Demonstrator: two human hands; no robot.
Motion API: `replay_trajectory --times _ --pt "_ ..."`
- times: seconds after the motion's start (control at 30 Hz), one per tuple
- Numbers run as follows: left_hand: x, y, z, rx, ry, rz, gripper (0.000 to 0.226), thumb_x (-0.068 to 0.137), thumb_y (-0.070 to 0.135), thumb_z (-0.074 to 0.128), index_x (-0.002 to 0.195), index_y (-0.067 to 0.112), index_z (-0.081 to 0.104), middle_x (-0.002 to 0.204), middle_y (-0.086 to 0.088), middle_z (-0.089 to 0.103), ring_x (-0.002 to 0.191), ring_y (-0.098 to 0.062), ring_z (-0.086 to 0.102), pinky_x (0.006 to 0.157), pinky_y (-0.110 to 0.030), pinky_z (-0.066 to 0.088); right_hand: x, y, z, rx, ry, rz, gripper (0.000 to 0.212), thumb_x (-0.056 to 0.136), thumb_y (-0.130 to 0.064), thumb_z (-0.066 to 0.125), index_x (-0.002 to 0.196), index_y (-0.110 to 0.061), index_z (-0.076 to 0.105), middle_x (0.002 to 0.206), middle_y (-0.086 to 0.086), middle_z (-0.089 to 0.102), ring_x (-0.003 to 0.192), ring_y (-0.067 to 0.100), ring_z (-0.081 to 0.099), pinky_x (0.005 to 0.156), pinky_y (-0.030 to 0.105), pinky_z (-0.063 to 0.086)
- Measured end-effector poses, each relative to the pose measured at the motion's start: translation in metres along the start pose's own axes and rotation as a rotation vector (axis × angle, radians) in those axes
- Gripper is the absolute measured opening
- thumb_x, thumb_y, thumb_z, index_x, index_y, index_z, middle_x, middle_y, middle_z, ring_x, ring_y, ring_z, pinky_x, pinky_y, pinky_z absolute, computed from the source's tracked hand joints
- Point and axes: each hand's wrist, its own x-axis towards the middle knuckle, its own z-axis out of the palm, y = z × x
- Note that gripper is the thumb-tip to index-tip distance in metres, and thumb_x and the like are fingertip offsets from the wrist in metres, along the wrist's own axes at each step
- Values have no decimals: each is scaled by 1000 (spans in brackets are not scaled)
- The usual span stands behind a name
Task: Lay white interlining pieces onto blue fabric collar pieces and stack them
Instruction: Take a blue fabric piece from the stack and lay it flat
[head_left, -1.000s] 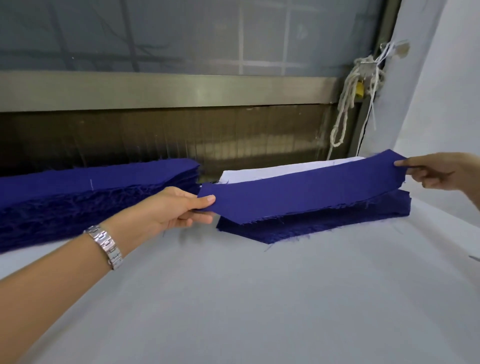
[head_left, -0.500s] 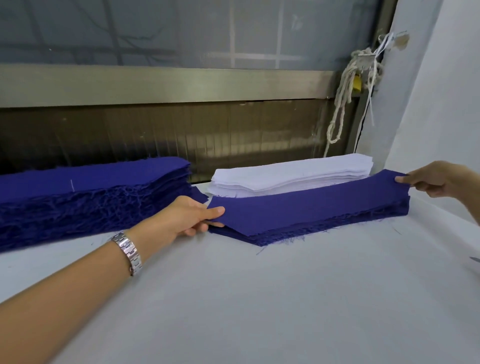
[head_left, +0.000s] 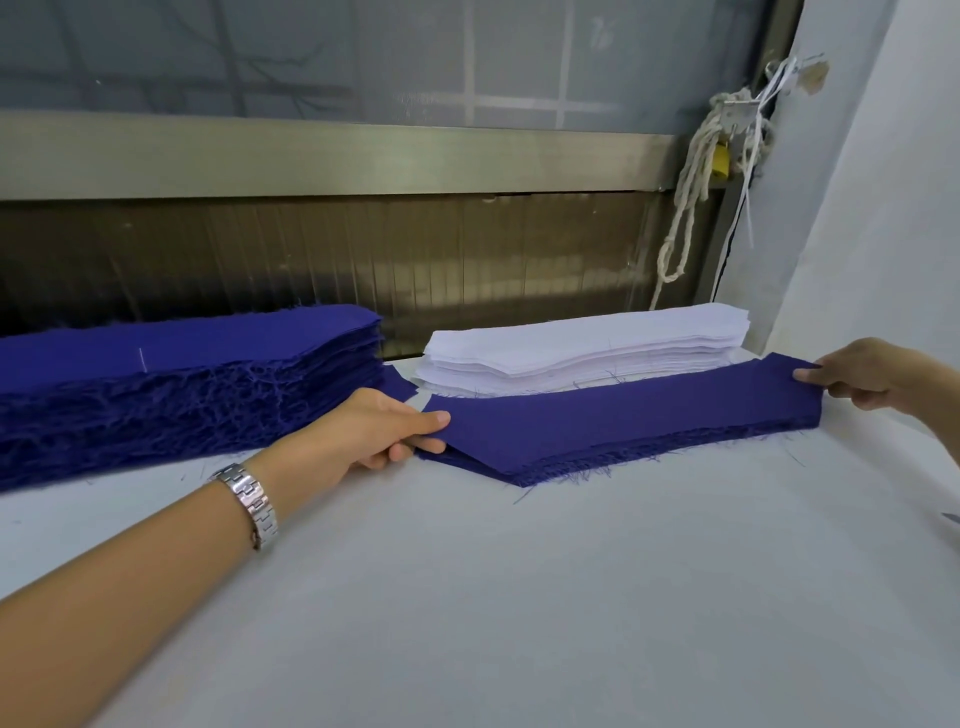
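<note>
On the tabletop (head_left: 519, 597) at far left, a tall stack of blue pieces (head_left: 182, 374), edges frayed. Next along, left grip (head_left: 374, 431) clamped on the pointed end of the top collar piece (head_left: 623, 415), thumb above, fingers under. Smooth and flat on a low blue pile (head_left: 571, 462), just before the white interlining stack (head_left: 587, 343). Far right, right grip (head_left: 872, 379) pinching the other end. Probably squaring it up; next, letting go and fetching one white piece, matched edge to edge.
</note>
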Motion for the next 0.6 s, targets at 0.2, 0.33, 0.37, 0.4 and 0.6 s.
replay_trajectory --times 0.2,0.33,0.37,0.4,0.6 --pt "-4 0 -3 -88 -32 23 30 81 41 78 98 16 77 87 7 79 38 -2 35 33 -14 24 3 0 3 29 -10 -17 47 99 -8 62 64 -16 31 52 -1 26 49 13 16 31 17 12" --pt "-7 2 0 -60 -24 20 31 81 40 78 98 14 76 87 6 79 37 -2 34 34 -13 24 5 1 3 105 -33 -14 45 101 -6 58 65 -16 32 45 -3 26 29 9 17 29 14 13" --pt "-7 2 0 -50 -20 20 31 81 39 78 97 13 76 85 5 79 36 -3 34 34 -13 24 5 2 3 116 -36 -16 44 101 -6 57 65 -16 33 45 -4 26 29 8 17 30 14 13" --pt "-8 2 1 -36 -16 21 31 81 39 78 97 12 76 84 5 79 37 -3 33 34 -13 24 6 2 2 122 -38 -18 44 101 -6 57 66 -16 33 45 -4 26 29 8 17 30 14 13" --pt "-11 0 2 125 12 63 30 81 45 77 72 16 76 47 8 61 33 -3 32 34 -13 26 12 5 1 81 -28 -29 40 100 -6 60 68 -13 37 46 -2 27 33 10 19 31 15 14"
